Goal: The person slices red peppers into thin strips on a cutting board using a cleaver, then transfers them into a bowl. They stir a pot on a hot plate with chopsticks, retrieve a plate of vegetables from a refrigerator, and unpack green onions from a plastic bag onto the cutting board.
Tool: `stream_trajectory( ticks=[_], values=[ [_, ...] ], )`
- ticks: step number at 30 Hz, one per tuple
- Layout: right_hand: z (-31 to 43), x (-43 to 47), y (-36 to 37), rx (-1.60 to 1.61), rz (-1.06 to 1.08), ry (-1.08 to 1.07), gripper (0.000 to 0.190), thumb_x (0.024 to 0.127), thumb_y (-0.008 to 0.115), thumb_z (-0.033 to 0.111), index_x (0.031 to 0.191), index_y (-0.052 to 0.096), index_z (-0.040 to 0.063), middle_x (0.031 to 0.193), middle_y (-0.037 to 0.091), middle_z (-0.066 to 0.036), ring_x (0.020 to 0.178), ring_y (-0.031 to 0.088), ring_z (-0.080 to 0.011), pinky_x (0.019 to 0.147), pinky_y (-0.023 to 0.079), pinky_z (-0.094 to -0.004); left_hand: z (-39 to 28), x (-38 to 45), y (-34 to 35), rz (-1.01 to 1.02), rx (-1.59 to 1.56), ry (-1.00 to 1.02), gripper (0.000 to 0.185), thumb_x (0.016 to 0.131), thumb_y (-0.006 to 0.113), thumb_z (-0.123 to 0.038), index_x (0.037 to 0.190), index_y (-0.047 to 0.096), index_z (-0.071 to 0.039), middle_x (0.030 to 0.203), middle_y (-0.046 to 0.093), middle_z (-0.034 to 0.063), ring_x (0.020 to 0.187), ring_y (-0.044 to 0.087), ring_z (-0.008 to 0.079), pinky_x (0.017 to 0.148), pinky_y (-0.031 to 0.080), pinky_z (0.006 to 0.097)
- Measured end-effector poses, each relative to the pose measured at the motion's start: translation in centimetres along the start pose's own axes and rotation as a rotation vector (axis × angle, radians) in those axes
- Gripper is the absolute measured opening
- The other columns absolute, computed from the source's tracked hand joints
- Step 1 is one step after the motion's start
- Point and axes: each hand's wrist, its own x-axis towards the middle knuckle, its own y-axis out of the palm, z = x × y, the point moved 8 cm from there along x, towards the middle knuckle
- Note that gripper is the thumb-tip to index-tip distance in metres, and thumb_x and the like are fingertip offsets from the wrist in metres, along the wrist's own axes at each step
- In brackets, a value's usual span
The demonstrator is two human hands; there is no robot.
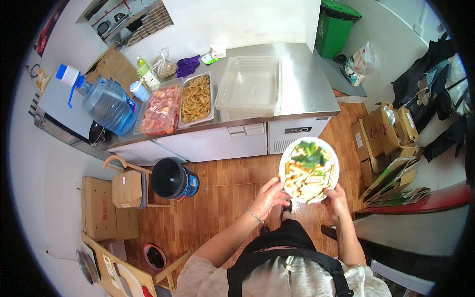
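A round white bowl [336, 161] is held up in front of me over the wooden floor. My left hand [268, 198] grips its lower left rim, with the fingers partly under it. At the lower right, my right hand [335, 200] holds the rim, and some of its fingers are hidden beneath the bowl. Pale yellowish cut strips [305, 182] fill the near part of the bowl. Green leafy pieces [311, 156], probably scallion or leek, lie at the far side. Small whitish bits show among them.
Ahead runs a steel-topped counter [302, 85] with a clear plastic tub [252, 81], a steel tray of brownish strips [196, 98] and a container of raw meat [161, 107]. A black bucket [169, 180] stands on the floor to the left. Cardboard boxes [382, 130] are stacked at right.
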Motion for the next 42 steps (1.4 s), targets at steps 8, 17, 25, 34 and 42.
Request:
stream_trajectory(
  ticks=[8, 17, 25, 34, 42],
  values=[
    [6.6, 21.8, -0.3, 0.057, -0.071, -0.082, 0.04, 0.093, 0.045, -0.003, 0.133, 0.049, -0.005, 0.116, 0.068, -0.018, 0.087, 0.072, -0.0252, 0.059, 0.062, -0.032, -6.2, 5.2, -6.5, -0.345, 0.252, 0.062, 0.031, 0.104, 0.056, -0.008, 0.133, 0.058, -0.001, 0.11, 0.071, 0.0168, 0.087, 0.072, 0.0209, 0.074, 0.061, 0.0308],
    [8.4, 34.0, 1.1, -0.036, -0.017, 0.089, 0.029, 0.095, 0.049, 0.0, 0.12, 0.051, -0.015, 0.105, 0.069, -0.026, 0.076, 0.072, -0.0264, 0.064, 0.064, -0.0366, -27.2, 6.3, -11.4, -1.015, 1.352, 0.766, 0.02, 0.095, 0.061, -0.008, 0.113, 0.068, -0.001, 0.101, 0.068, 0.0155, 0.085, 0.067, 0.0346, 0.079, 0.054, 0.0431],
    [7.8, 32.2, 1.8, -0.048, -0.147, 0.026, 0.04, 0.1, 0.055, 0.008, 0.135, 0.048, -0.011, 0.108, 0.069, -0.022, 0.085, 0.073, -0.0244, 0.074, 0.063, -0.0344, -33.8, 16.1, -17.1, -1.076, 1.811, 0.256, 0.037, 0.088, 0.07, -0.025, 0.12, 0.066, -0.006, 0.114, 0.066, 0.0178, 0.095, 0.067, 0.0394, 0.086, 0.053, 0.0516],
    [-9.6, 10.0, -2.4, -0.097, -0.182, 0.329, 0.021, 0.103, 0.055, 0.011, 0.12, 0.061, -0.001, 0.09, 0.069, -0.012, 0.07, 0.07, -0.0203, 0.059, 0.058, -0.0338, -35.8, 18.5, -18.5, -0.83, 1.595, 0.332, 0.021, 0.08, 0.066, -0.021, 0.078, 0.059, -0.001, 0.08, 0.068, 0.0202, 0.08, 0.067, 0.0405, 0.078, 0.052, 0.049],
    [-18.3, -0.3, 1.0, -0.003, -0.296, 0.501, 0.022, 0.103, 0.052, 0.007, 0.122, 0.061, -0.001, 0.09, 0.069, -0.013, 0.064, 0.07, -0.0212, 0.056, 0.059, -0.0328, -37.6, 18.1, -15.7, -0.77, 1.616, 0.501, 0.019, 0.081, 0.063, -0.018, 0.078, 0.056, 0.0, 0.078, 0.065, 0.0206, 0.08, 0.066, 0.0404, 0.077, 0.051, 0.0487]
  ],
)
